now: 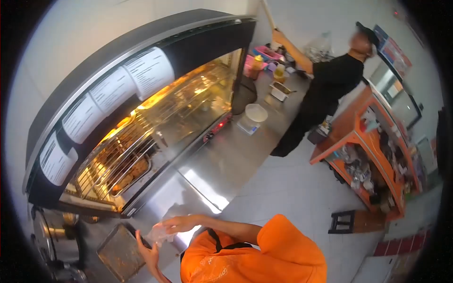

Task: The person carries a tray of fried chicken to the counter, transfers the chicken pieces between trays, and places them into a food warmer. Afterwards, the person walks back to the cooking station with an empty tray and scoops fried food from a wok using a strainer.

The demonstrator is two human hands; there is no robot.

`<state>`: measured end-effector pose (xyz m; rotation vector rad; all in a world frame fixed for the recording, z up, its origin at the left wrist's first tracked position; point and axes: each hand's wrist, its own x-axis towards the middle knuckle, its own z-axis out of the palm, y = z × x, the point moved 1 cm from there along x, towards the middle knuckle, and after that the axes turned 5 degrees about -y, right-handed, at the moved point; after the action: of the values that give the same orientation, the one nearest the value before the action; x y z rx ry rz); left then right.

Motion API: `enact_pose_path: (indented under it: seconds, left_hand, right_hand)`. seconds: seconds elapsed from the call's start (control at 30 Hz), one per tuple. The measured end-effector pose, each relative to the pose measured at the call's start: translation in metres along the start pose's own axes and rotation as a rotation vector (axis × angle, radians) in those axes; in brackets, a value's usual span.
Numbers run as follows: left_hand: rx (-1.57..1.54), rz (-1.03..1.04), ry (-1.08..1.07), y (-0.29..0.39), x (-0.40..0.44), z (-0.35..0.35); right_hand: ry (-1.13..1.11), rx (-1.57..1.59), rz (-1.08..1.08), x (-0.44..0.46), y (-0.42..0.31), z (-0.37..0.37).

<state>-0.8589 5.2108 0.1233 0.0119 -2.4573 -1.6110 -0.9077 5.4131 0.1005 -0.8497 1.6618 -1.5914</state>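
Note:
My right hand [181,223] is closed on a crumpled piece of clear plastic [162,234] above the steel counter [160,203]. Close beside it, my left hand [149,254] has its fingers spread near the plastic's other edge. Whether the left fingers touch the plastic is hard to tell. Just left of my left hand lies a stained rectangular metal tray [120,252].
A lit glass warming cabinet [160,118] with racks stands over the counter. Farther along are a scale [248,125] with a round container, and sauce bottles. A person in black [330,85] holds a long stick. Orange shelves [363,137] and a stool [356,221] stand right.

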Motion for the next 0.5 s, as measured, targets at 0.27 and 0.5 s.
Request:
enact_pose_path:
  seconds: [0.27,0.5]
  left_hand:
    - [0.186,-0.067,-0.068,-0.113,0.010,-0.065]
    - [-0.344,-0.764,0.344,-0.305,0.150,-0.201]
  right_hand:
    - [0.326,-0.122,0.002,0.029,-0.014,0.013]
    - [0.751,-0.525,0.442,0.009,0.008,-0.064]
